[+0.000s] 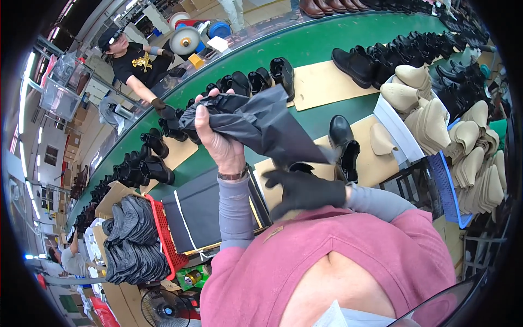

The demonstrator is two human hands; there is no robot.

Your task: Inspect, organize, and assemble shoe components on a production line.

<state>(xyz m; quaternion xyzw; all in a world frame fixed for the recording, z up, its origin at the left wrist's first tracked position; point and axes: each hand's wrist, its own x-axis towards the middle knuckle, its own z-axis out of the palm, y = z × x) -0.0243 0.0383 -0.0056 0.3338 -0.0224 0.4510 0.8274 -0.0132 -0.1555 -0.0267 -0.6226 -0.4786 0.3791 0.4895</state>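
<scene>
My left hand (220,144), bare and raised over the bench, is closed around a crumpled sheet of black paper (267,120), whose flat end sticks out to the right. Below the paper, close to my chest, is my right hand (310,191) in a black glove. Its fingers are apart, and I see nothing in them. Just beyond the right hand, a pair of shiny black shoes (348,155) lies on a tan board (376,158). Part of another dark shoe (300,168) shows between the paper and the glove.
Rows of black shoes (354,62) line a green conveyor (321,41). On the right, beige shoe inserts (430,125) fill a white box and blue basket (449,188). Left are a stack of black sheets (196,212), a red basket (166,237) and crumpled black bundles (133,240). A co-worker (136,65) stands across the conveyor.
</scene>
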